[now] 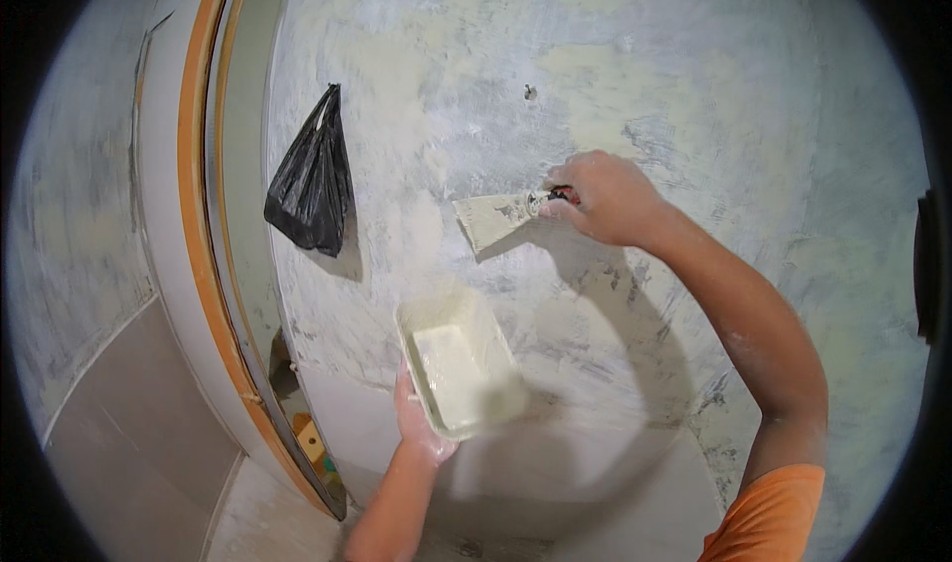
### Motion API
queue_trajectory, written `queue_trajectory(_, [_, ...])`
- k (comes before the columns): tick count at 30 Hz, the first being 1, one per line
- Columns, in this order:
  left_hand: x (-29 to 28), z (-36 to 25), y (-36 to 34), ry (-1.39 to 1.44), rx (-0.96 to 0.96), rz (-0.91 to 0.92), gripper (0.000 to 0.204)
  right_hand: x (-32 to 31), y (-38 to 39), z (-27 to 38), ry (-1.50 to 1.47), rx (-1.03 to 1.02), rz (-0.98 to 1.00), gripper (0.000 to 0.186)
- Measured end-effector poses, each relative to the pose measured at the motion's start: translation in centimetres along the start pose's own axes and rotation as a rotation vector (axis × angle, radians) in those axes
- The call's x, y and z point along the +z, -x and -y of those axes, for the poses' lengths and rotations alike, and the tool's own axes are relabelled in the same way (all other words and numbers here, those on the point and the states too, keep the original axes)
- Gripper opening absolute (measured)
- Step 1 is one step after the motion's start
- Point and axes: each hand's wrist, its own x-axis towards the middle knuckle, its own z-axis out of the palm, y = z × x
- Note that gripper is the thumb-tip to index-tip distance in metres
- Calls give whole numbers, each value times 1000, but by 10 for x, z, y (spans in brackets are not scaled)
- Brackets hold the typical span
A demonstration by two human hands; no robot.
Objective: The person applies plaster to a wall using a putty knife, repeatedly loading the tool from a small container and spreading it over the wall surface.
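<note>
My right hand is closed round the dark and red handle of a putty knife. The wide blade, coated with pale putty, points left and lies at or close to the wall, whose surface is patchy with cream and grey filler. Lower down, my left hand grips a rectangular plastic tub from its left side and below. The tub tilts toward me, and wet cream putty covers its inside. Most of my left fingers are hidden behind it.
A black plastic bag hangs on the wall to the left. Beyond it stands a door frame with an orange-brown edge. A small hole with something in it marks the wall above my right hand. Grey tiles cover the lower left wall.
</note>
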Motion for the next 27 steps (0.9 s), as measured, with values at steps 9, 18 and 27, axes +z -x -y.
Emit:
queue_trajectory(9, [-73, -24, -15, 13, 132, -105, 56, 26, 26, -21, 98, 621, -47, 52])
queue_trajectory(18, [-107, -37, -11, -149, 261, -215, 56, 15, 31, 17, 154, 304, -102, 49])
queue_trajectory(27, [-96, -48, 3, -9, 125, -149, 54, 31, 28, -4, 286, 456, -91, 50])
